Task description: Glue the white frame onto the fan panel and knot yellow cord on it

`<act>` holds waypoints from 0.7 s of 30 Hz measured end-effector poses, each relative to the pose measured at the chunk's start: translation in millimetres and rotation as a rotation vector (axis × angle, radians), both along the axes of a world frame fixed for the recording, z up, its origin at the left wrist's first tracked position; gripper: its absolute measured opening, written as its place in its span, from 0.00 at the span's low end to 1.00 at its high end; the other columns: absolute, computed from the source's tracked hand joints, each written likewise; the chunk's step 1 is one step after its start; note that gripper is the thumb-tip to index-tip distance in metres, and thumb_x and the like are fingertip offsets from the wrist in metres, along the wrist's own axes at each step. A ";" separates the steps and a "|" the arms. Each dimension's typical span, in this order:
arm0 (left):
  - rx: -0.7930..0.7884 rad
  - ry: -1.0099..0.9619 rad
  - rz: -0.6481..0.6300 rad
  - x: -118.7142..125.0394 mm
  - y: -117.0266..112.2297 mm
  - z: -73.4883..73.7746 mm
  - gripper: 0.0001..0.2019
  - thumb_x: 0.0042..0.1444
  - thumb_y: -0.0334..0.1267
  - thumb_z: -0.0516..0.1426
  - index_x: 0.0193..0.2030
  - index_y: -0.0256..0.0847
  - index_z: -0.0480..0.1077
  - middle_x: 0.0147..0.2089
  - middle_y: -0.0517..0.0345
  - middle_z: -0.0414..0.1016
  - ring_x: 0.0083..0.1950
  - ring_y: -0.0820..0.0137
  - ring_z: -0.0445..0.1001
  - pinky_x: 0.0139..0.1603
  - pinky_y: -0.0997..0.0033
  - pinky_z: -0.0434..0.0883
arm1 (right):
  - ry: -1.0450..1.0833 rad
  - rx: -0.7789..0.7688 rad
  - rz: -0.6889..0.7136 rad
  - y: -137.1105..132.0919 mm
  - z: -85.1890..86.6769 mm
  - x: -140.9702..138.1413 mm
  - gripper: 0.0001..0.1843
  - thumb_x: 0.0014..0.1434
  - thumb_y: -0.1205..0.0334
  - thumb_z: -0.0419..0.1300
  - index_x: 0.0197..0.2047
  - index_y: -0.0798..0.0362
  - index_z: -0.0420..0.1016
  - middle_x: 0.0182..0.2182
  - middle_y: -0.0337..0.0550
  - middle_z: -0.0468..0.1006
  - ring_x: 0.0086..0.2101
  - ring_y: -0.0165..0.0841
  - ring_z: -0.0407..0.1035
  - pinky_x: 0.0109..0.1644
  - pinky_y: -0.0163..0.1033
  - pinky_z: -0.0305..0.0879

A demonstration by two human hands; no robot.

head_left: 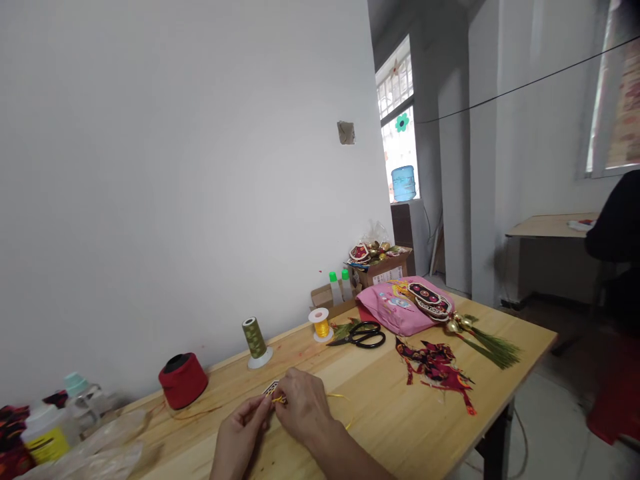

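Observation:
My left hand [243, 427] and my right hand [303, 403] meet low over the wooden table [400, 427]. Both are pinched together on a thin yellow thread [336, 397] and a small dark patterned piece [271, 388] between the fingertips. The thread trails right across the wood. A red thread spool [183, 380] lies just beyond my left hand. An olive thread cone [255, 341] and a small yellow spool [321, 325] stand further back.
Black scissors [361, 335] lie near a pink cloth [397, 307] carrying a dark ornament with green tassels [487, 345]. Red-black cut pieces [437, 367] lie on the wood. Glue bottles [47, 430] stand at the left, a box of ornaments [380, 263] at the back.

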State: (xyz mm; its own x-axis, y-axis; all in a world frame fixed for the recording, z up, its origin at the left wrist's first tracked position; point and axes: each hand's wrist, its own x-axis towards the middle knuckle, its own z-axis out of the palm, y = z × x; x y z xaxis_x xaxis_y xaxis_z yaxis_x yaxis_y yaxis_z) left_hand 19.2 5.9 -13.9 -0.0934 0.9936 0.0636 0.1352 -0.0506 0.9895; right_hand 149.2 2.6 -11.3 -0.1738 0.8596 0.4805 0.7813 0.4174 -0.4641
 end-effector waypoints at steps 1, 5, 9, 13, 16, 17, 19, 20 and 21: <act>0.000 0.006 -0.005 0.4 0.1 -0.8 0.19 0.29 0.46 0.62 0.26 0.33 0.71 0.19 0.60 0.73 0.18 0.76 0.63 0.20 0.78 0.60 | 0.000 -0.007 0.003 -0.6 0.4 0.2 0.07 0.47 0.61 0.52 0.30 0.47 0.70 0.29 0.37 0.71 0.31 0.31 0.66 0.31 0.33 0.58; 0.001 0.001 -0.046 -0.3 2.9 -7.2 0.18 0.31 0.46 0.61 0.28 0.34 0.70 0.21 0.59 0.74 0.23 0.72 0.68 0.24 0.77 0.63 | -0.003 -0.019 0.022 -1.5 0.9 0.6 0.07 0.46 0.62 0.52 0.29 0.48 0.70 0.30 0.38 0.71 0.32 0.32 0.66 0.32 0.33 0.58; 0.062 -0.008 -0.091 -2.8 5.5 -12.2 0.19 0.34 0.43 0.60 0.34 0.34 0.67 0.23 0.57 0.74 0.31 0.67 0.72 0.34 0.71 0.65 | -0.018 -0.033 0.019 -0.9 -2.7 -0.2 0.08 0.46 0.61 0.52 0.29 0.47 0.71 0.30 0.39 0.70 0.31 0.32 0.65 0.32 0.34 0.58; 0.139 0.032 -0.107 -2.0 2.3 -9.1 0.22 0.37 0.42 0.59 0.40 0.34 0.63 0.22 0.58 0.74 0.29 0.66 0.71 0.33 0.70 0.64 | -0.001 -0.065 0.018 -1.5 -6.5 -1.7 0.10 0.47 0.60 0.51 0.30 0.46 0.72 0.31 0.40 0.71 0.32 0.32 0.66 0.31 0.34 0.57; 0.153 0.033 -0.113 0.1 -1.0 -5.2 0.23 0.37 0.43 0.59 0.41 0.34 0.62 0.22 0.59 0.73 0.28 0.67 0.71 0.31 0.70 0.64 | 0.054 -0.108 0.010 -0.5 -9.1 -4.0 0.10 0.46 0.59 0.52 0.30 0.47 0.73 0.31 0.40 0.71 0.33 0.33 0.66 0.32 0.34 0.57; 0.150 0.031 -0.117 0.6 -1.8 -4.2 0.24 0.37 0.43 0.59 0.41 0.34 0.62 0.22 0.59 0.73 0.28 0.67 0.71 0.31 0.70 0.64 | 0.084 -0.123 0.003 0.5 -10.1 -4.9 0.09 0.45 0.59 0.52 0.29 0.47 0.73 0.31 0.40 0.72 0.33 0.33 0.66 0.32 0.34 0.57; 0.138 0.024 -0.123 1.1 -2.6 -3.0 0.24 0.36 0.44 0.59 0.41 0.34 0.62 0.22 0.59 0.73 0.28 0.67 0.71 0.31 0.71 0.63 | 0.152 -0.151 -0.006 3.0 -12.3 -6.5 0.09 0.45 0.59 0.53 0.28 0.48 0.73 0.31 0.39 0.72 0.33 0.31 0.66 0.32 0.33 0.57; 0.132 0.020 -0.125 1.1 -2.8 -2.7 0.25 0.36 0.44 0.59 0.41 0.34 0.61 0.22 0.60 0.73 0.28 0.68 0.70 0.31 0.72 0.63 | 0.182 -0.162 -0.002 4.3 -13.2 -7.1 0.09 0.45 0.58 0.53 0.28 0.48 0.74 0.31 0.38 0.72 0.32 0.31 0.66 0.32 0.32 0.56; 0.129 0.017 -0.127 0.9 -2.9 -2.6 0.25 0.36 0.44 0.59 0.41 0.34 0.61 0.22 0.60 0.73 0.28 0.68 0.70 0.31 0.72 0.63 | 0.205 -0.168 0.009 5.4 -13.8 -7.4 0.09 0.45 0.58 0.53 0.27 0.48 0.74 0.31 0.38 0.72 0.32 0.30 0.65 0.31 0.31 0.56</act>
